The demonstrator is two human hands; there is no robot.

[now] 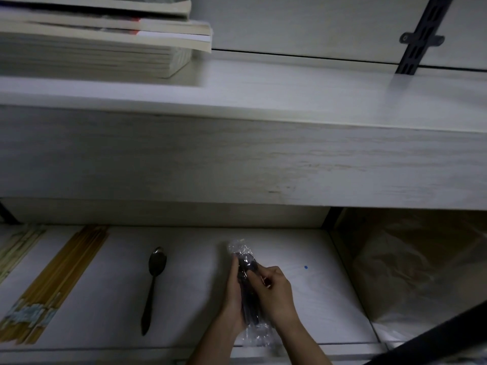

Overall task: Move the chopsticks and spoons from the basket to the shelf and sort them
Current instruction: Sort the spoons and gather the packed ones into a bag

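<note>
Presently in hand: packet of spoons (pixel 245 260), dark spoons in clear wrap, held just over the shelf (pixel 316 299).
Left hand (pixel 233 291): fingers curled along the packet's left side, apparently to steady it.
Right hand (pixel 275 291): fingers pinching the wrap, probably to square or open it.
Loose spoon (pixel 156 280): left of the fingers, well apart, flat; seemingly the spoon group.
Chopsticks (pixel 60 283): farther left of the fingers, laid side by side.
Basket: not in view.

No legible text, label, brand, number or sign is shown. Printed markings on the chopstick wrappers (pixel 31 316) are blurred and cannot be read.
</note>
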